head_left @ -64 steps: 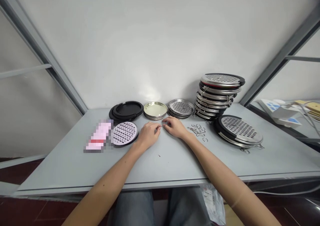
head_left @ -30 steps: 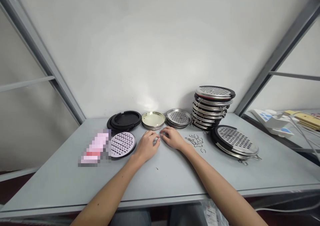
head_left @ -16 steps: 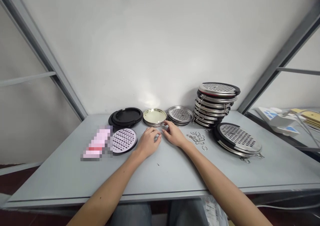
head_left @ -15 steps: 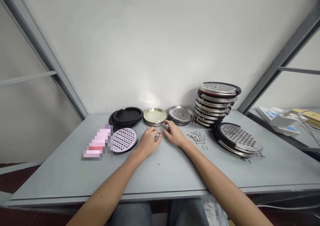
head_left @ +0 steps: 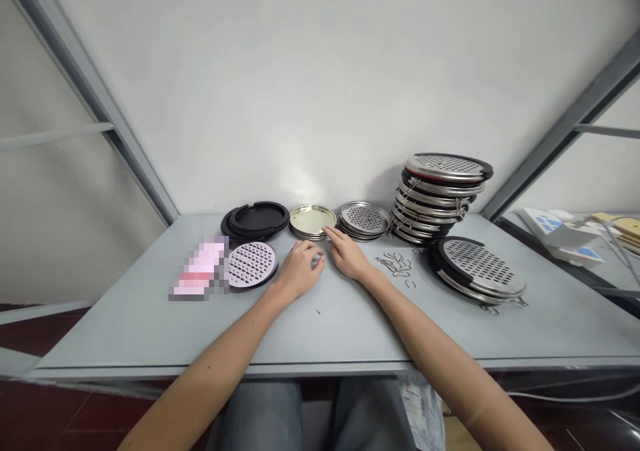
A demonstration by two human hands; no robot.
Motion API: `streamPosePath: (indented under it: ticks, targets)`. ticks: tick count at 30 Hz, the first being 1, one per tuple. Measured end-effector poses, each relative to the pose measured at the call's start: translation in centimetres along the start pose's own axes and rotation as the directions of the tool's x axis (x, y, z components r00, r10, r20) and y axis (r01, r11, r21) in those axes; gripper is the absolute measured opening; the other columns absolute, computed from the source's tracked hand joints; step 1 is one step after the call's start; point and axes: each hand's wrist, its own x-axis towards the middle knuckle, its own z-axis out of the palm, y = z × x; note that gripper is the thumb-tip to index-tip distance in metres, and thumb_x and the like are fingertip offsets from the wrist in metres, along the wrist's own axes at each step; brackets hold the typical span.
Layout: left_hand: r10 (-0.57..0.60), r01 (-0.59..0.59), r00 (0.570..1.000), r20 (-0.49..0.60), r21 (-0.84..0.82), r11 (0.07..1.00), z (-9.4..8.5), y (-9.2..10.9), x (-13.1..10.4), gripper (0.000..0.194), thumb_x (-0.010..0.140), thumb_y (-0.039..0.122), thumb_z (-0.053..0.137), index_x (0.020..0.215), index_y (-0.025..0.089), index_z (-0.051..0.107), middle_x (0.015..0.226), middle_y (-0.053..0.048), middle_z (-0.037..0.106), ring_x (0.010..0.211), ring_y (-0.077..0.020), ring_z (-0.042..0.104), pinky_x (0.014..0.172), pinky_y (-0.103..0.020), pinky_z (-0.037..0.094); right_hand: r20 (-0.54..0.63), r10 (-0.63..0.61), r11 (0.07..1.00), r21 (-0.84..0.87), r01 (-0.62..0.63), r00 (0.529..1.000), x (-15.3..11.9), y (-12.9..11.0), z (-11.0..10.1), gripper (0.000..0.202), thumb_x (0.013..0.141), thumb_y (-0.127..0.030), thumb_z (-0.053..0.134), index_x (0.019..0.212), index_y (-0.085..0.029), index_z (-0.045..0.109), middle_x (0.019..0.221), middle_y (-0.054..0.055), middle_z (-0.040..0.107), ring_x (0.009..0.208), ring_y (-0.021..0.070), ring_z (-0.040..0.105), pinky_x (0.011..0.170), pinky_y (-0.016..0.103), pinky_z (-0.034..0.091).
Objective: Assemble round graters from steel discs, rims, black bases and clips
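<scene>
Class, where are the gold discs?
In the head view, the gold discs lie centrally near the right hand, between black discs (left) and perforated discs (right).

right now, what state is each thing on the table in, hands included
gold lid: flat, topping a stack
left hand: open, fingers curled
right hand: open, contact with the gold lid unclear
silver perforated lids: stacked
black round parts: stacked, offset
lilac perforated disc: lying flat
metal clips: loose
tall disc stack: standing
low disc stack: lying
pink item: blurred, cannot tell

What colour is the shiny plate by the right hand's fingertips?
The plate is pale gold, best seen in the head view.
</scene>
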Motion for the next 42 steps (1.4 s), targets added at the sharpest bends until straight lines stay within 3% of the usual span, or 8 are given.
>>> streamPosePath:
  ticks: [6,13,20,26,33,36,42]
  targets:
    - [-0.027,0.027,0.999,-0.035,0.004,1.0,0.3,-0.3,-0.1,0.017,0.086,0.019,0.055,0.101,0.019,0.064,0.107,-0.008,0.058,0.106,-0.0237,0.055,0.097,-0.04,0.047,-0.065,0.088,0.996,0.003,-0.088,0.994,0.1,-0.8,-0.4,0.035,0.091,-0.021,0.044,0.12,-0.017,0.063,0.113,0.012,0.06,0.103,0.0237,0.059,0.092,0.039,0.049]
    - [-0.048,0.051,0.995,-0.091,0.031,0.998,0.2,-0.2,0.0,0.025,0.086,0.02,0.056,0.11,0.018,0.059,0.114,-0.01,0.055,0.11,-0.0254,0.053,0.097,-0.041,0.047,-0.101,0.118,0.993,-0.004,-0.119,0.988,-0.1,-0.7,-0.6,0.024,0.089,-0.029,0.054,0.105,-0.021,0.071,0.105,0.008,0.065,0.098,0.0226,0.061,0.087,0.036,0.049]
    - [-0.045,0.065,0.985,-0.167,0.121,0.991,0.2,-0.1,0.0,0.025,0.085,0.02,0.057,0.11,0.018,0.058,0.114,-0.01,0.057,0.112,-0.0276,0.05,0.098,-0.043,0.045,-0.162,0.03,1.0,0.008,-0.029,0.986,0.0,-1.1,-1.1,0.022,0.09,-0.028,0.054,0.097,-0.022,0.074,0.096,0.007,0.068,0.091,0.0208,0.061,0.083,0.034,0.048]
    - [-0.051,0.074,0.978,-0.2,0.11,0.991,-0.1,0.1,0.1,0.03,0.085,0.019,0.056,0.115,0.019,0.054,0.119,-0.011,0.054,0.116,-0.0284,0.048,0.101,-0.044,0.043,-0.217,0.04,0.999,0.024,-0.036,0.975,0.1,-1.8,-1.5,0.025,0.092,-0.031,0.051,0.098,-0.023,0.073,0.097,0.008,0.068,0.092,0.0222,0.06,0.083,0.036,0.049]
    - [-0.124,0.131,0.959,-0.256,0.01,0.991,-0.1,0.2,0.2,0.059,0.083,0.018,0.057,0.137,0.017,0.032,0.14,-0.017,0.036,0.134,-0.031,0.036,0.109,-0.048,0.036,-0.287,0.089,0.994,0.093,-0.064,0.954,0.2,-2.4,-2.3,0.025,0.093,-0.033,0.047,0.099,-0.022,0.069,0.1,0.008,0.065,0.092,0.0222,0.06,0.081,0.035,0.049]
    - [-0.144,0.141,0.961,-0.235,-0.032,0.99,0.0,0.2,0.2,0.058,0.084,0.019,0.056,0.136,0.015,0.032,0.136,-0.018,0.041,0.132,-0.03,0.039,0.107,-0.047,0.038,-0.366,0.165,0.981,0.154,-0.115,0.916,0.4,-2.8,-2.8,0.025,0.094,-0.032,0.045,0.099,-0.02,0.066,0.099,0.009,0.062,0.082,0.0202,0.059,0.074,0.033,0.05]
    - [-0.098,0.101,0.992,-0.078,0.04,0.994,0.5,0.0,-0.1,0.03,0.085,0.023,0.056,0.113,0.013,0.056,0.117,-0.014,0.058,0.118,-0.0294,0.049,0.102,-0.045,0.042,-0.466,0.228,0.959,0.259,-0.115,0.855,0.8,-2.7,-3.6,0.019,0.091,-0.032,0.049,0.092,-0.018,0.062,0.093,0.008,0.06,0.083,0.0197,0.058,0.075,0.032,0.049]
